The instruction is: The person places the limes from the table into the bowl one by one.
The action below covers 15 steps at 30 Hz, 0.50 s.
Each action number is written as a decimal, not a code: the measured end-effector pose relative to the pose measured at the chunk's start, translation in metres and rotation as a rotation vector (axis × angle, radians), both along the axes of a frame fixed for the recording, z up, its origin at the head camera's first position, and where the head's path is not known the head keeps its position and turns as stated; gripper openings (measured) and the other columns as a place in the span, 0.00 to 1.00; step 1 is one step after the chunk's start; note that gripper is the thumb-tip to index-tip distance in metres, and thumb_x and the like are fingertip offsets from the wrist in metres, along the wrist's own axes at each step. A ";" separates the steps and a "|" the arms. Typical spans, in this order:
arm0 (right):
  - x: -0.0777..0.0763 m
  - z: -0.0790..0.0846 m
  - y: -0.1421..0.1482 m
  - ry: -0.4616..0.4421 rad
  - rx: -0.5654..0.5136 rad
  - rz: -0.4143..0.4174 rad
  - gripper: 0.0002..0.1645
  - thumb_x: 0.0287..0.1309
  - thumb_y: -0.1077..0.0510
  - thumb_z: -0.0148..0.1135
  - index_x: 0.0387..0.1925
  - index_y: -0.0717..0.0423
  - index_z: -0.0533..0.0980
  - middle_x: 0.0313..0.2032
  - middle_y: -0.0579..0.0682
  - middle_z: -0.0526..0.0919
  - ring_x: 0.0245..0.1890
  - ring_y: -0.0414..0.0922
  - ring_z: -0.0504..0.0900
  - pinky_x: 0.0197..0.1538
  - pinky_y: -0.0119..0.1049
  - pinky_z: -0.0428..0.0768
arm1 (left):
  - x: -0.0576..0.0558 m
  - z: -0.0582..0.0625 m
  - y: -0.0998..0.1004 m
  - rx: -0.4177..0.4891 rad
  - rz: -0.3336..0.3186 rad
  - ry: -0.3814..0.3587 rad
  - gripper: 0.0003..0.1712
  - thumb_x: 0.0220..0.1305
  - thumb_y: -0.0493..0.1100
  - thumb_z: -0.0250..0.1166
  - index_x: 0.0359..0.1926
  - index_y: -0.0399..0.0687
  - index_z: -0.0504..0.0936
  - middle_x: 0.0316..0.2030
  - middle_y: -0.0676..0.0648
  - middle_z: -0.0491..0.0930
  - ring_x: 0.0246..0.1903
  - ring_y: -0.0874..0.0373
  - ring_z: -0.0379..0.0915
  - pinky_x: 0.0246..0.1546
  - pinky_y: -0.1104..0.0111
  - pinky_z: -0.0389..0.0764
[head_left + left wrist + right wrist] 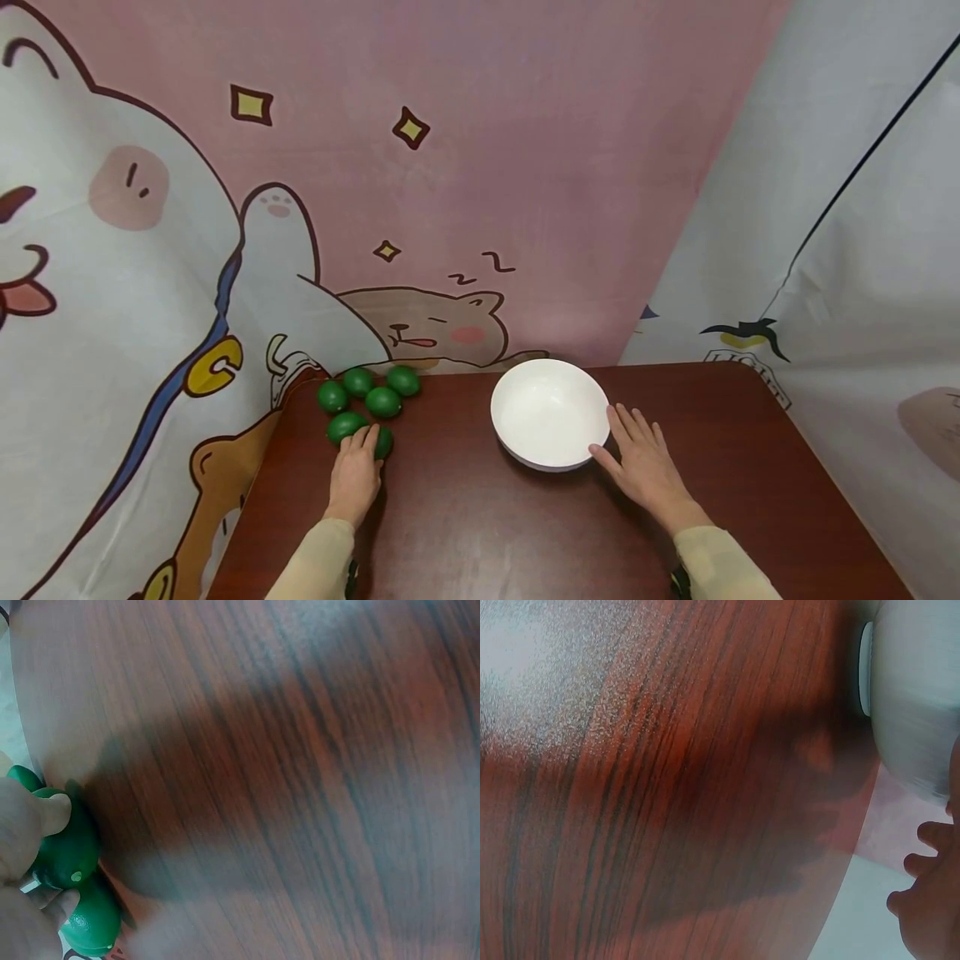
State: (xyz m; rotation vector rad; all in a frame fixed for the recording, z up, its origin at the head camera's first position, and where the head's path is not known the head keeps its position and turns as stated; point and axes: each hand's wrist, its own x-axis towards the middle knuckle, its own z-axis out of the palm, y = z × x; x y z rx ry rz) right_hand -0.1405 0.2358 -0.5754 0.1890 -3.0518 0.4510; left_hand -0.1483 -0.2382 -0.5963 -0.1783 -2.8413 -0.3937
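Observation:
At the left of the table several green limes (383, 402) lie in a cluster. My left hand (356, 482) is at the near side of it, fingers and thumb around the nearest lime (385, 444). In the left wrist view, thumb and fingers touch this lime (71, 851) from two sides, and another lime (94, 919) lies right beside it. A white round bowl (550, 414) stands upright, nothing inside it. My right hand (643, 462) is at the bowl's right side with fingers spread and fairly straight, thumb and fingertips right at the rim.
The dark red-brown wooden table (465, 517) has its back edge along a pink and white curtain (585, 208) with cartoon animals. The limes sit near the table's far left corner, left of the bowl.

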 end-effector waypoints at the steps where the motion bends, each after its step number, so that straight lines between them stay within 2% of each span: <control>1: 0.000 0.000 0.000 0.000 0.000 0.001 0.54 0.70 0.29 0.53 0.79 0.63 0.57 0.76 0.68 0.59 0.77 0.69 0.54 0.74 0.70 0.50 | 0.000 0.000 0.000 -0.001 0.000 0.001 0.36 0.57 0.31 0.76 0.67 0.33 0.75 0.60 0.32 0.76 0.56 0.34 0.72 0.55 0.46 0.78; 15: 0.001 0.003 0.000 0.007 -0.017 0.002 0.54 0.69 0.29 0.55 0.79 0.63 0.57 0.76 0.68 0.59 0.77 0.69 0.54 0.74 0.70 0.49 | 0.000 0.000 -0.001 0.005 -0.006 0.009 0.36 0.57 0.31 0.76 0.66 0.33 0.76 0.58 0.31 0.77 0.54 0.34 0.72 0.54 0.47 0.79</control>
